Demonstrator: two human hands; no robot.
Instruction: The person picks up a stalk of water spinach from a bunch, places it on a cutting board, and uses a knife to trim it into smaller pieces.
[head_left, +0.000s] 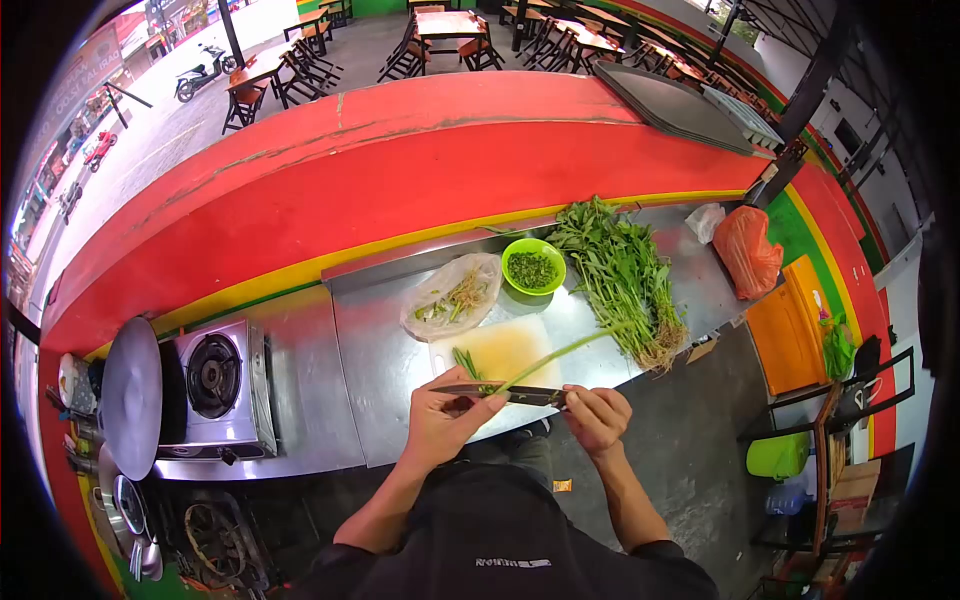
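My right hand (597, 418) is closed round the handle of a knife (525, 395), its dark blade pointing left above the front of the cutting board. My left hand (445, 415) pinches a long green stalk (560, 352) where it meets the blade; the stalk slants up to the right. Cut green pieces (464, 362) lie at the left of the white cutting board (525, 330), which has a yellowish middle. Behind it are a green bowl (534, 290) of chopped greens and a clear plastic bag (425, 318) with trimmings. A leafy bunch with roots (625, 275) lies to the right.
A gas stove (215, 375) and a large round pan (132, 398) stand at the left of the steel counter (300, 400). A red wall (400, 180) runs behind. An orange plastic bag (748, 252) sits at the right end, and trays (680, 105) lie on the ledge.
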